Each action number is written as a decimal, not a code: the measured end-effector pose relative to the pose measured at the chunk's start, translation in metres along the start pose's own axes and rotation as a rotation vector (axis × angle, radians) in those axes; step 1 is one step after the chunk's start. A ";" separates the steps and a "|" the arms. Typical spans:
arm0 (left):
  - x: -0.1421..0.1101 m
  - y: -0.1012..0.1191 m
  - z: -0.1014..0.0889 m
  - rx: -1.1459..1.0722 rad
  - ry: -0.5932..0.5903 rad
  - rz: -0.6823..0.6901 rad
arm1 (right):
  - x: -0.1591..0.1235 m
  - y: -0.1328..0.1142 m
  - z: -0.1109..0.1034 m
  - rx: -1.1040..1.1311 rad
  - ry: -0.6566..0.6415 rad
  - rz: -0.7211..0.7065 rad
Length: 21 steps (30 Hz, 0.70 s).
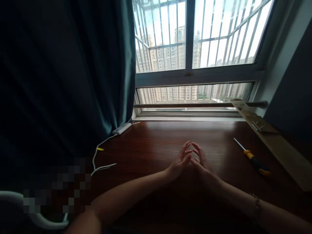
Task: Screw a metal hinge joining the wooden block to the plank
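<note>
My left hand [179, 161] and my right hand [201, 160] rest side by side on the dark wooden desk [151, 146], fingers stretched out and pointing toward the window. The fingertips nearly meet in the middle. Neither hand holds anything. A screwdriver [253, 159] with a yellow and black handle lies on the desk to the right of my right hand, apart from it.
A long wooden board [275, 143] with metal clips lies along the desk's right side. A white power bank [121, 128] with a white cable [97, 159] sits at the left by a dark curtain [68, 74]. A barred window [195, 48] stands behind the desk.
</note>
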<state>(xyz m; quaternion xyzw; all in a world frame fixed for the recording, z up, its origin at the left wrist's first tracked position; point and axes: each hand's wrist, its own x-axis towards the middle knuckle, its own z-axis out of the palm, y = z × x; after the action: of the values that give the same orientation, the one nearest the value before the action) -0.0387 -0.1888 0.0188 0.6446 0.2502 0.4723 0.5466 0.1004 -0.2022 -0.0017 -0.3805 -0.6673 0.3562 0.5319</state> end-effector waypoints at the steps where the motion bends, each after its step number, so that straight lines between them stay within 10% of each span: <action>1: 0.005 -0.002 0.001 -0.088 0.006 -0.033 | 0.008 0.006 0.007 0.051 0.012 0.022; 13: -0.007 -0.025 0.013 0.113 -0.066 0.106 | 0.005 -0.006 0.019 -0.086 -0.302 -0.255; 21: 0.023 -0.027 0.025 0.242 0.052 0.124 | 0.016 -0.008 0.024 -0.066 0.046 -0.160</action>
<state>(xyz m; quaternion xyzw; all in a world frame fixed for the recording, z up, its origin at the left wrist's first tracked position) -0.0018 -0.1741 0.0025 0.7076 0.2790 0.4881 0.4280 0.0733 -0.1936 0.0083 -0.3514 -0.6946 0.2817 0.5609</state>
